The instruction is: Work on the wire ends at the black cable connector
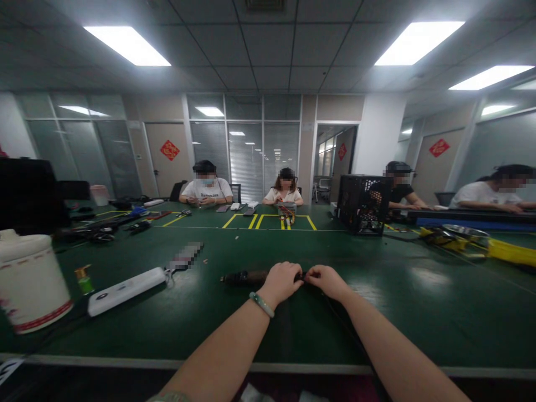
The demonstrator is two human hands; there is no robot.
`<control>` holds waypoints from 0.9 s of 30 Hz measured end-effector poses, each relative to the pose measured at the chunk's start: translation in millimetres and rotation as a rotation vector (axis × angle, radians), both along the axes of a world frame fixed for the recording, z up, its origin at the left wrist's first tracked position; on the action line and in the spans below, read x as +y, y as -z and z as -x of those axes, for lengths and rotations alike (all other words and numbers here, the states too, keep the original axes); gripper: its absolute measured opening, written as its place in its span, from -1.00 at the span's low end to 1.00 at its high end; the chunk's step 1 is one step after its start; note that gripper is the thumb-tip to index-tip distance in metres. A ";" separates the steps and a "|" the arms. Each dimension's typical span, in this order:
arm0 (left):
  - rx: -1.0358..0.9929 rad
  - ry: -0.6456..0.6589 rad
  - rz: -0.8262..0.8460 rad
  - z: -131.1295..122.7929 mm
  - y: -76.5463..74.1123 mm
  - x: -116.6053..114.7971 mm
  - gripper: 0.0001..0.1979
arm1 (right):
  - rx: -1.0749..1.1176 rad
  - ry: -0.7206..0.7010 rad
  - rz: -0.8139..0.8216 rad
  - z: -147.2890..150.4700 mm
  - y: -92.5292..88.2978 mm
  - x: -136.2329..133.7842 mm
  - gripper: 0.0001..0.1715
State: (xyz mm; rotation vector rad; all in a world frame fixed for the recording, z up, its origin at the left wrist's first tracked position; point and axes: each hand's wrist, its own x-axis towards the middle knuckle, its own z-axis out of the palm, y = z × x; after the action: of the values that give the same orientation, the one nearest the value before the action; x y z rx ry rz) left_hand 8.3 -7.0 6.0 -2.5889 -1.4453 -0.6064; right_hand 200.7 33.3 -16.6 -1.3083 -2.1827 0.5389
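Both my hands meet over the green table [402, 301] in front of me. My left hand [283, 281], with a pale bead bracelet at the wrist, is closed on a dark cylindrical tool [243, 277] that lies pointing left. My right hand [327, 279] is closed in a pinch on the tool's right end, where a black cable [335, 312] leaves it and runs back toward me. The fingertips of the two hands nearly touch. What exactly sits between them is hidden.
A white power strip [125, 289] lies to the left, with a small green bottle [84, 280] and a white bucket [31, 279] beyond it. A black crate [363, 203] and yellow parts [511, 251] stand far right. Several other people sit along the far side.
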 end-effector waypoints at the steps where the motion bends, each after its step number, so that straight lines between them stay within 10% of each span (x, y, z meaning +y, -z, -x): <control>1: -0.001 -0.010 0.005 0.0 0.7 0.7 -0.78 | -0.003 0.005 -0.009 -0.1 0.3 0.5 -0.78; 27: -0.003 -0.001 0.016 -1.7 1.2 1.0 -0.83 | -0.005 0.028 0.024 -0.7 -0.8 -0.5 -0.74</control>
State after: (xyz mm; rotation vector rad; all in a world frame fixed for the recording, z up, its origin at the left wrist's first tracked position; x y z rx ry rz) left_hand 10.0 -6.0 4.8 -2.6001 -1.4590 -0.6013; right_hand 201.5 32.8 -15.8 -1.3515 -2.1646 0.5529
